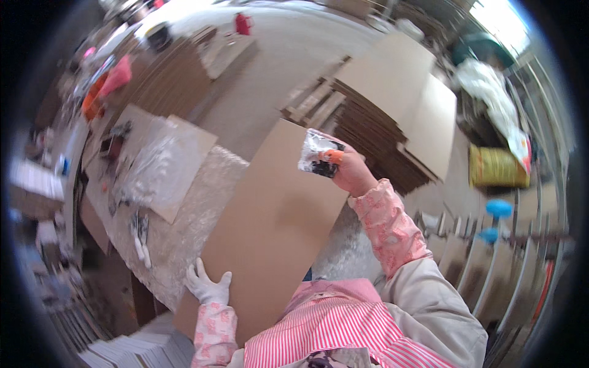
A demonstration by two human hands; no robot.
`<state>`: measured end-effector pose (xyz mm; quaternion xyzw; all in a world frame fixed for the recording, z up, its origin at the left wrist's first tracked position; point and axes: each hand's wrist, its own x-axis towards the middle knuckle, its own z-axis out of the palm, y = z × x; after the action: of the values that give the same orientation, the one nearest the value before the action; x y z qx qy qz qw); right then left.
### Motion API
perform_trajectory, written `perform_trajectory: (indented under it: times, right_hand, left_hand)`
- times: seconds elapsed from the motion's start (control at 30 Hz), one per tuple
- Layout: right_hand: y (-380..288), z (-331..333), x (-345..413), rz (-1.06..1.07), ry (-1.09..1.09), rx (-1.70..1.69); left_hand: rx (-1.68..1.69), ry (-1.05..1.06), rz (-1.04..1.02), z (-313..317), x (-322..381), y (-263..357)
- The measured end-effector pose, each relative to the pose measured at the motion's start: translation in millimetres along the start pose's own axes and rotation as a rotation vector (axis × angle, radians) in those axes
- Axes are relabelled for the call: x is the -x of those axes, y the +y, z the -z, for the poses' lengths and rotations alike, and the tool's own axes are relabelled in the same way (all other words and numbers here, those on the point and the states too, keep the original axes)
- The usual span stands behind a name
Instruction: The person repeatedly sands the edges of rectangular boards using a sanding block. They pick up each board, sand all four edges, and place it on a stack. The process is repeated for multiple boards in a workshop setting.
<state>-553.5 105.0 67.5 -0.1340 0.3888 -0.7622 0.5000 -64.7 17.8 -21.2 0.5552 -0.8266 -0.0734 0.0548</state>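
My right hand (352,170), bare, is closed on a scraper (322,154) with an orange part at the grip and white paste over its blade. It is over the far end of a plain brown board (271,211), which lies slanting in front of me and casts no visible paste marks. My left hand (209,283), in a white glove, rests with spread fingers on the board's left edge near my body. Left of the board, a thin sheet (161,170) carries a heap of smeared white paste. A tool with a white handle (141,244) lies below that sheet on the paste-spattered worktable (184,239).
A stack of brown boards (382,101) stands beyond on a wooden pallet. Another board stack (170,78) is at the upper left. A yellow sack (497,166) lies at right, above a rack (487,271) holding upright panels. White panels (142,352) stand at lower left.
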Motion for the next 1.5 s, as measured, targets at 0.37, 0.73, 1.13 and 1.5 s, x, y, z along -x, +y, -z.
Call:
perform_trajectory:
  times: [0.37,0.73,1.13,1.5]
  right_hand:
    - [14,186,124,0.504,0.749,0.586]
    - [65,187,42,0.723,0.856,0.886]
    - [27,223,51,0.729,0.463,0.83]
    - [128,124,175,0.696,0.348,0.829]
  left_hand:
    - [-0.12,-0.059,-0.123,-20,30,56]
    - [-0.172,-0.056,-0.207,-27,27,46]
    - [-0.13,-0.079,-0.194,-23,27,49]
    - [-0.106,-0.035,-0.208,-31,24,40]
